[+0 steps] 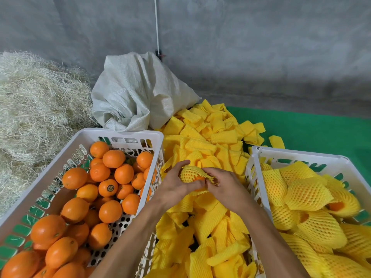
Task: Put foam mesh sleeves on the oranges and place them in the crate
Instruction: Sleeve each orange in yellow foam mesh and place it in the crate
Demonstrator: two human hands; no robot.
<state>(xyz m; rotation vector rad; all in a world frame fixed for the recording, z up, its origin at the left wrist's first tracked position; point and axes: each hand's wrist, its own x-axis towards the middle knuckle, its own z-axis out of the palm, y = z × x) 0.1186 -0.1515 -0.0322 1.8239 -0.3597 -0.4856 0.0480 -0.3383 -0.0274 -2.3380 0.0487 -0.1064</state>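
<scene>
Head camera is looking down on two bare hands meeting over a pile of loose yellow foam mesh sleeves (202, 141). The left hand (176, 184) is cupping an orange (198, 179), fingers curled round it, with a yellow sleeve (190, 174) stretched over most of the fruit; only a small patch of peel is showing at the open end. The right hand (224, 186) is pinching the frayed edge of that same sleeve between thumb and fingertips, just beside the left hand. Both hands are hovering above the pile, between the two crates.

To the left, a white plastic crate (128, 133) is sitting with bare oranges (108, 187) heaped inside. To the right, a second white crate (301, 152) is holding sleeved oranges (307, 194), packed close together. The sleeve pile is spreading onto a green mat (313, 129). Behind it a white woven sack (140, 93) is slumping against a grey concrete wall (241, 47), and a mound of pale straw-like fibre (36, 101) is lying at far left.
</scene>
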